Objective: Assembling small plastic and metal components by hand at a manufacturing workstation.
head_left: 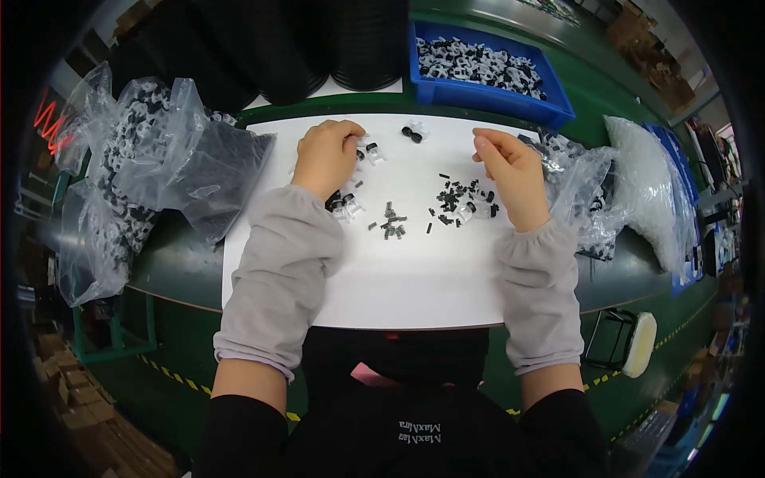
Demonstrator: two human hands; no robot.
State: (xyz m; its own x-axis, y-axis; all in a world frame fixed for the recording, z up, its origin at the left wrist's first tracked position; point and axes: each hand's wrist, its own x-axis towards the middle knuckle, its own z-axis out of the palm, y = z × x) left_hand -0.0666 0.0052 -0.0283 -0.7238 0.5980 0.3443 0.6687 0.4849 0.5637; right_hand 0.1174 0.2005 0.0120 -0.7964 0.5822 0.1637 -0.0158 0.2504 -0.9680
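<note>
My left hand (325, 155) is at the left part of a white board (414, 283), its fingers bent together beside small white-and-black plastic parts (373, 154). Whatever lies between those fingertips is hidden. Over the board's right side my right hand (514, 175) is raised, thumb and fingers closed in a pinch; I cannot make out anything in it. Below it lies a loose pile of small black pieces (454, 195), a few white parts among them. Small dark grey pieces (389, 223) are scattered mid-board. Near the far edge sits another white-and-black part (413, 134).
A blue bin (494, 95) full of white-and-black parts stands beyond the board. Clear plastic bags of parts (143, 159) crowd the left side, and more bags (586, 179) lie at the right. Black cylindrical stacks (362, 48) rise behind. A stool (640, 344) stands at lower right.
</note>
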